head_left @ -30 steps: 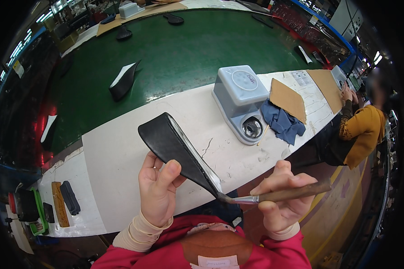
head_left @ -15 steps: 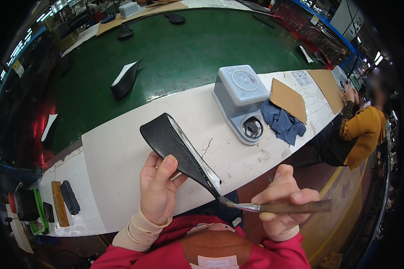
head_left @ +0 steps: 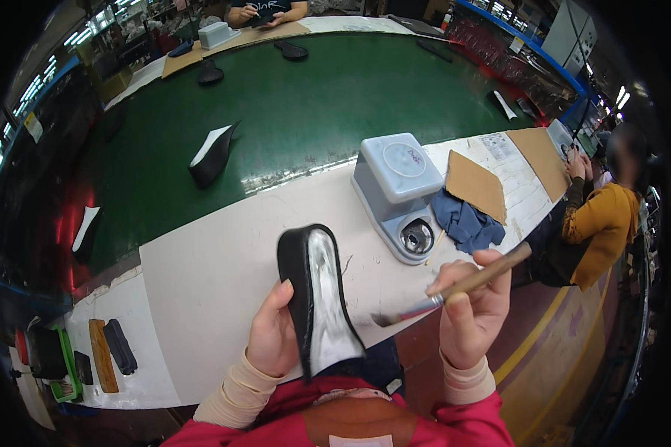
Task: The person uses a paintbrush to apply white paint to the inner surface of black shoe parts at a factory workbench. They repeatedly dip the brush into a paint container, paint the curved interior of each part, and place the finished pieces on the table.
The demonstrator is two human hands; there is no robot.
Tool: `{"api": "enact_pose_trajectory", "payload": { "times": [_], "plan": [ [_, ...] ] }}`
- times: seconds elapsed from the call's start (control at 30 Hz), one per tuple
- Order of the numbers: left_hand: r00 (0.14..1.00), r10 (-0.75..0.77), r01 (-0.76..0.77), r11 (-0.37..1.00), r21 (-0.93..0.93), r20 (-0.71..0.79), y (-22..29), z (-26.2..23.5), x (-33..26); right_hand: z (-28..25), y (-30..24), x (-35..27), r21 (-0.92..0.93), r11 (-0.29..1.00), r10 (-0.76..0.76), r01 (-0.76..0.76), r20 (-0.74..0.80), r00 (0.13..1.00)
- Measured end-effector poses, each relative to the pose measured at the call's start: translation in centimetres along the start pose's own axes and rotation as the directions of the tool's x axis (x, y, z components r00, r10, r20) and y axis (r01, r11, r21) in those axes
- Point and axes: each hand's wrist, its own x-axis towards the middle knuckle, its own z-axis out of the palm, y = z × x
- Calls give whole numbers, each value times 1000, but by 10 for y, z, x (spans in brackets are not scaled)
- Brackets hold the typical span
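My left hand grips a black-covered wedge shoe sole by its left side. The sole stands nearly upright in the view, with its whitish, streaked face turned toward me. In my right hand is a brush with a wooden handle and a metal ferrule, pinched between thumb and fingers. Its dark bristles point left and sit a little apart from the sole's right edge. A blue-grey dispenser pot with a round dark opening in its base stands beyond the brush.
The pale worktop borders a green belt carrying several similar soles. Cardboard and a blue cloth lie beside the pot. At left are a wooden block and a green basket. Co-workers sit at right and far side.
My left hand has turned the sole upright, bringing its whitish face into view. The brush has come off the sole's lower tip and moved up, its handle now tilted. The view has shifted slightly.
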Motion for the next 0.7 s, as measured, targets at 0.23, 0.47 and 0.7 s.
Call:
{"api": "enact_pose_trajectory", "payload": {
  "times": [0.23, 0.47, 0.7],
  "plan": [
    [982, -112, 134, 981, -140, 154, 5, -4, 0, -22, 20, 40, -172, 983, -102, 65, -211, 972],
    [980, -178, 183, 981, -59, 86, -2, -6, 2, -76, 46, 59, -521, 850, 10, -75, -125, 992],
    [978, -199, 204, 973, -103, 58, -3, -9, 6, -85, 64, 59, -612, 788, 41, -69, -59, 997]
  ]
}}
